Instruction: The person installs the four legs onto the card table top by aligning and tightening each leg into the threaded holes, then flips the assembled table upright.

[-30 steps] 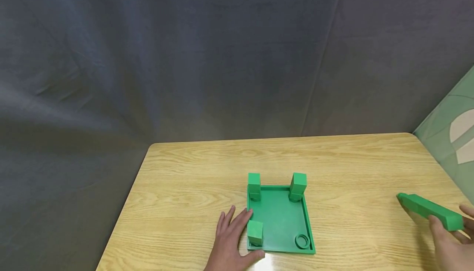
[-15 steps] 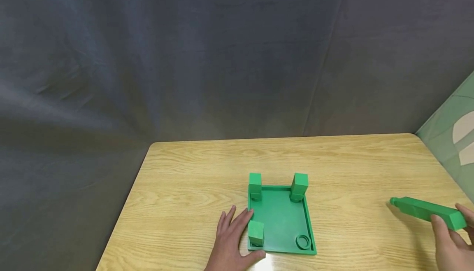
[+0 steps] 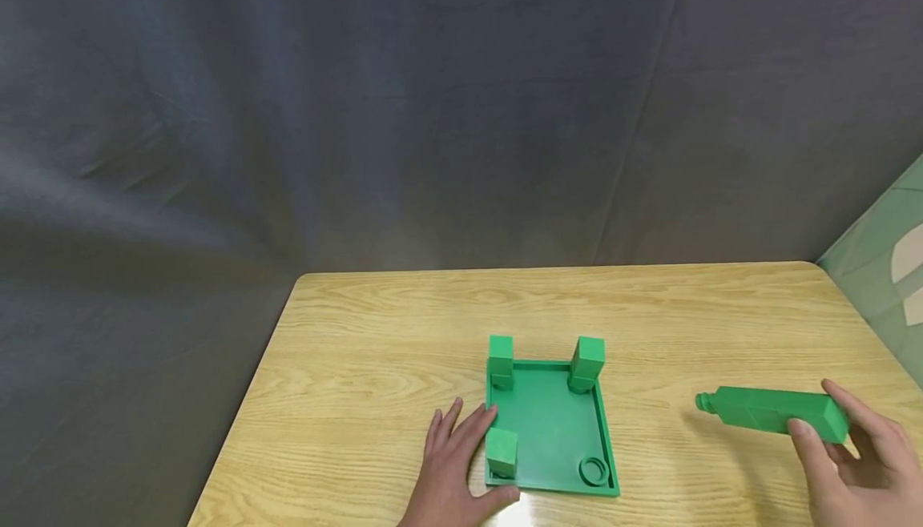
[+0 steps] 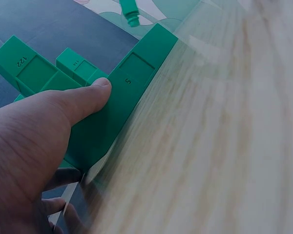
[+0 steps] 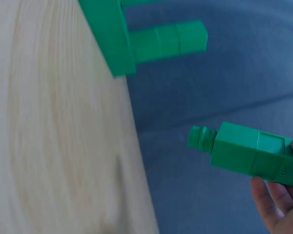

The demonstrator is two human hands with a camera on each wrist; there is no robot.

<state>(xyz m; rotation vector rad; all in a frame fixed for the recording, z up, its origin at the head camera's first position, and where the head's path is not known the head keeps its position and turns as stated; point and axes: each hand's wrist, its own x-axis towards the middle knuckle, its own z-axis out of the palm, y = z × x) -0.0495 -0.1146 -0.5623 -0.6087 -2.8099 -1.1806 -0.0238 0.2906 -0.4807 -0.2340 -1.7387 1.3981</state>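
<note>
A green square base point(image 3: 550, 431) lies on the wooden table point(image 3: 375, 351) with three green legs standing up from its corners. Its near right corner has a bare round socket point(image 3: 594, 471). My left hand point(image 3: 453, 471) rests flat against the base's left edge, thumb along the front; in the left wrist view the thumb point(image 4: 88, 97) presses on the base point(image 4: 122, 102). My right hand point(image 3: 858, 463) holds a fourth green leg point(image 3: 771, 411) by one end, lying level above the table to the right of the base, its round peg point(image 5: 201, 138) pointing left toward it.
A dark grey curtain point(image 3: 360, 110) hangs behind the table. A green patterned surface point(image 3: 887, 271) shows at the far right. The table's left edge point(image 3: 245, 415) runs close to my left hand.
My right hand has carried the loose green leg leftward, toward the base. The left hand and the base have stayed in place.
</note>
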